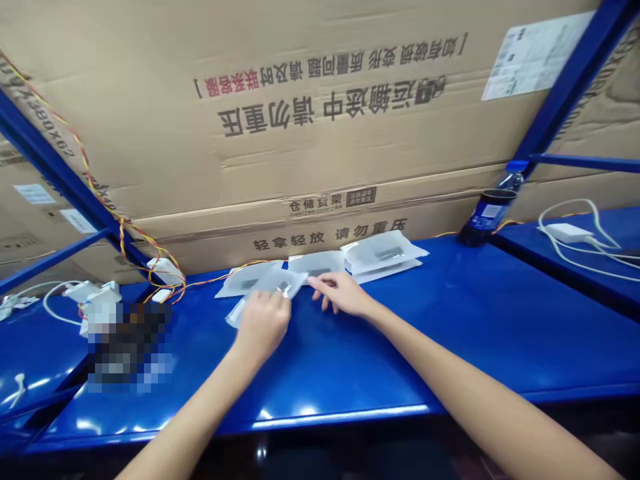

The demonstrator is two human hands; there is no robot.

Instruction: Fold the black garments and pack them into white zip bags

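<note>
Left hand [263,323] closing grip on small clear pouch [280,285], pinching its near edge; pouch lying flat on blue worktop [450,333], jutting out just beyond fingers. Right hand [340,293] resting just beside it, fingers [317,283] spread loose, fingertips touching pouch's right corner, holding nothing. More pouches [383,253] sitting stacked behind right hand, against cardboard boxes [300,133]. Dark bottle [487,213] standing well apart at right. White adapters [97,293] with twisted wires lying far left.
</note>
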